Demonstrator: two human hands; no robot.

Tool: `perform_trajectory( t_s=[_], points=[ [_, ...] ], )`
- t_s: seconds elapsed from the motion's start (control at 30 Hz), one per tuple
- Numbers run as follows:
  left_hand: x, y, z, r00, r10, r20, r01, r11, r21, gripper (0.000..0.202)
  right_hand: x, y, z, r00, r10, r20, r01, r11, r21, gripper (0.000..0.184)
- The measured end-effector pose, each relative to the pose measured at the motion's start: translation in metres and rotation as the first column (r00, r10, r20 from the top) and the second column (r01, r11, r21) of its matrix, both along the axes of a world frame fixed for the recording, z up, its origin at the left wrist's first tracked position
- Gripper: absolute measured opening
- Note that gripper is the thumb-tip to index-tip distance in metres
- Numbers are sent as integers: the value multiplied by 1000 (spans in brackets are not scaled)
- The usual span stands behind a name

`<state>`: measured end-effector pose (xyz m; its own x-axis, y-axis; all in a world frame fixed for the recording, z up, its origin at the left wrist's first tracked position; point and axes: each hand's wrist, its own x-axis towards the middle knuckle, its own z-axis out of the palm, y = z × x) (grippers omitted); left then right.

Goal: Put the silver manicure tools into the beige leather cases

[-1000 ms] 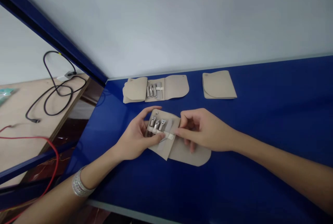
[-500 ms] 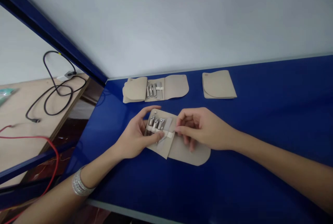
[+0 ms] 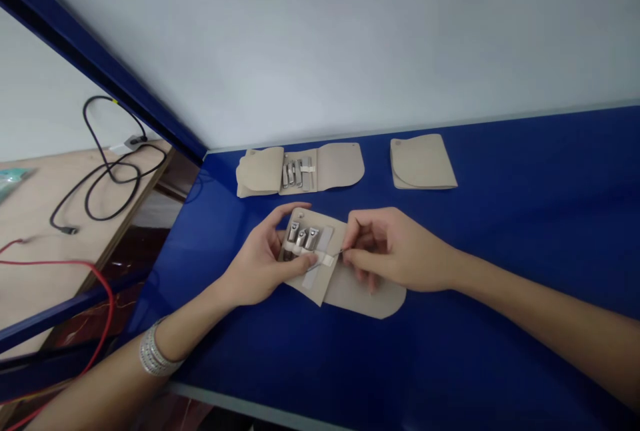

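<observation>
An open beige manicure case (image 3: pixel 360 294) lies on the blue table (image 3: pixel 500 251) in front of me. Several metal tools (image 3: pixel 303 239) sit under its white elastic strap. My left hand (image 3: pixel 260 261) grips the case's left part, thumb pressed on the strap. My right hand (image 3: pixel 390 247) is closed in a pinch on a thin metal tool (image 3: pixel 336 255), whose tip is at the strap's right end.
A second open case with tools (image 3: pixel 300 174) and a folded beige case (image 3: pixel 423 163) lie at the back of the table. On the left stands a wooden table (image 3: pixel 30 217) with a black cable (image 3: pixel 105 171) and a red wire (image 3: pixel 95 284). A blue frame bar (image 3: pixel 100 74) runs diagonally.
My right hand has shifted slightly, and a thin tool now shows between its fingertips at the strap. My left hand stays on the case.
</observation>
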<state>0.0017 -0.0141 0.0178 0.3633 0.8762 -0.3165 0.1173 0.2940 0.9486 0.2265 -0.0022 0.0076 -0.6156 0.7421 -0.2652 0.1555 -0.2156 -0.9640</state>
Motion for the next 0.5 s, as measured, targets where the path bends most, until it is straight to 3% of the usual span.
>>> perform_trajectory(
  t_s=[0.5],
  points=[
    [-3, 1, -2, 1000, -23, 1, 23, 1000, 19, 71, -3, 1, 3, 997, -58, -49, 54, 997, -62, 15]
  ],
)
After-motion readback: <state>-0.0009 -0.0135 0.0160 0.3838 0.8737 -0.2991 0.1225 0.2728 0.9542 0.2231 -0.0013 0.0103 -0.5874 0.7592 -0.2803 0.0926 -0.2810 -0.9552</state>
